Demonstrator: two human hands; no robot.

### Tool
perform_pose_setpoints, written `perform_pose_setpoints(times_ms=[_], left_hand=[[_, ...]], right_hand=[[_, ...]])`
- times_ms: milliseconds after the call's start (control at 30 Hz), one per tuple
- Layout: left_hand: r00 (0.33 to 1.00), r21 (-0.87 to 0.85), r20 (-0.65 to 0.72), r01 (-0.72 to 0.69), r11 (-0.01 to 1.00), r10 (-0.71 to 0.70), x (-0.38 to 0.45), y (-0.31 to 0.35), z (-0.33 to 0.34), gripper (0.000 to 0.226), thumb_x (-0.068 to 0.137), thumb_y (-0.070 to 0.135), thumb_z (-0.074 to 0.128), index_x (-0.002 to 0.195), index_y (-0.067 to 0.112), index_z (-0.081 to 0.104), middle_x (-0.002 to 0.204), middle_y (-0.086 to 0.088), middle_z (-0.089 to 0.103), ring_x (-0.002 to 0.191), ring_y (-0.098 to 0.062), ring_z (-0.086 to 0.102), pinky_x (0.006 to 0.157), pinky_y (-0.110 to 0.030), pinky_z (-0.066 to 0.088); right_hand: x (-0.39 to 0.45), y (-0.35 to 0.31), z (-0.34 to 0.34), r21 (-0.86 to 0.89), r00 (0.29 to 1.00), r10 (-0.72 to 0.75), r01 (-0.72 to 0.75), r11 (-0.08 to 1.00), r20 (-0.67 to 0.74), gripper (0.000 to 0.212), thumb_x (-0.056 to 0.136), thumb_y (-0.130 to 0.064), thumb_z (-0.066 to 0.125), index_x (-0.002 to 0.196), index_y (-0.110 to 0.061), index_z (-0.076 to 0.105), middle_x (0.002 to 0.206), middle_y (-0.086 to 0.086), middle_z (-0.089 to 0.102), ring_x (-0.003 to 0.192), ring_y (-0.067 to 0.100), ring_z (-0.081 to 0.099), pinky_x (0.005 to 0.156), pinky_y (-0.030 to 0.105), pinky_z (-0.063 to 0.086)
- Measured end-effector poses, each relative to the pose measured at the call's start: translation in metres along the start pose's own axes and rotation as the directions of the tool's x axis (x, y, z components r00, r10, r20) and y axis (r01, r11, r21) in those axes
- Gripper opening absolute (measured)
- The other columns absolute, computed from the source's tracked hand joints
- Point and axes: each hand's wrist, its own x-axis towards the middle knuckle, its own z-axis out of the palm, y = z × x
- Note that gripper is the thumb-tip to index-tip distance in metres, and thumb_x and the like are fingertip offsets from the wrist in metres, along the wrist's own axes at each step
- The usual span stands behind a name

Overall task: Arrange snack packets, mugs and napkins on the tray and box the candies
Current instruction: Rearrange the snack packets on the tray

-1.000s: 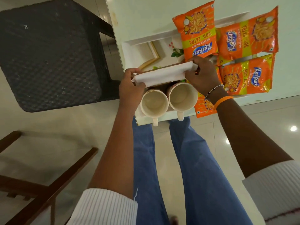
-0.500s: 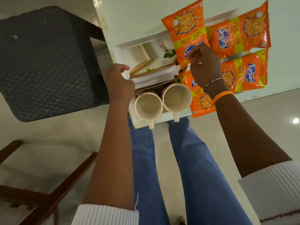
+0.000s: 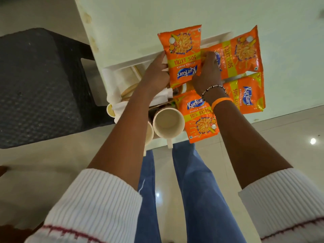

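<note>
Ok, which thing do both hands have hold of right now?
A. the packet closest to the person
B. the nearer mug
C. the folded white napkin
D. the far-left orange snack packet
D: the left hand and right hand grip opposite edges of the far-left orange snack packet, while the napkin lies below it and the mug stands untouched.
</note>
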Motion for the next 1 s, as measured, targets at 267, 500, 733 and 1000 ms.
perform_pose_setpoints(times_ms=[267, 500, 733, 1000], left_hand=[[0.958, 0.24, -0.284, 0.022, 0.971, 0.048, -0.008, 0.004, 0.029, 0.06, 0.087, 0.008, 0.049, 0.142, 0.01, 0.026, 0.142, -0.014, 0.036, 0.129, -0.028, 0.04, 0.099, -0.038, 0.043], [0.976, 0.669, -0.028, -0.142, 0.73, 0.216, -0.031, 0.002, 0.078, 0.065, 0.086, 0.006, 0.05, 0.143, 0.023, 0.024, 0.152, -0.012, 0.016, 0.131, -0.038, 0.029, 0.104, -0.049, 0.034], [0.99, 0.777, -0.021, -0.074, 0.625, 0.143, -0.026, -0.003, 0.099, 0.066, 0.086, 0.017, 0.056, 0.143, 0.024, 0.023, 0.155, -0.013, 0.006, 0.138, -0.041, 0.016, 0.112, -0.053, 0.024], [0.985, 0.784, 0.054, -0.143, 0.604, 0.162, -0.036, -0.006, 0.128, 0.092, 0.08, 0.036, 0.067, 0.147, 0.028, 0.005, 0.158, -0.013, -0.004, 0.144, -0.04, -0.003, 0.116, -0.057, 0.011]], right_hand=[[-0.009, 0.023, -0.046, 0.03, 0.952, -0.119, 0.133, 0.991, -0.283, 0.048, 0.08, -0.002, 0.051, 0.127, -0.001, 0.044, 0.131, 0.017, 0.05, 0.124, 0.03, 0.046, 0.102, 0.029, 0.033], [0.024, 0.078, -0.092, 0.192, 0.949, 0.229, -0.189, 0.963, -0.218, 0.052, 0.083, -0.013, 0.057, 0.131, -0.009, 0.037, 0.127, 0.01, 0.057, 0.117, 0.022, 0.055, 0.088, 0.021, 0.038], [0.035, 0.086, -0.091, 0.192, 0.957, 0.126, -0.076, 0.978, -0.261, 0.031, 0.08, -0.007, 0.059, 0.111, -0.01, 0.058, 0.106, 0.008, 0.071, 0.089, 0.019, 0.066, 0.068, 0.02, 0.048], [0.021, 0.104, -0.105, 0.29, 0.936, 0.231, -0.151, 0.945, -0.265, 0.037, 0.087, -0.02, 0.057, 0.122, -0.01, 0.049, 0.121, 0.005, 0.062, 0.11, 0.016, 0.058, 0.085, 0.021, 0.042]])
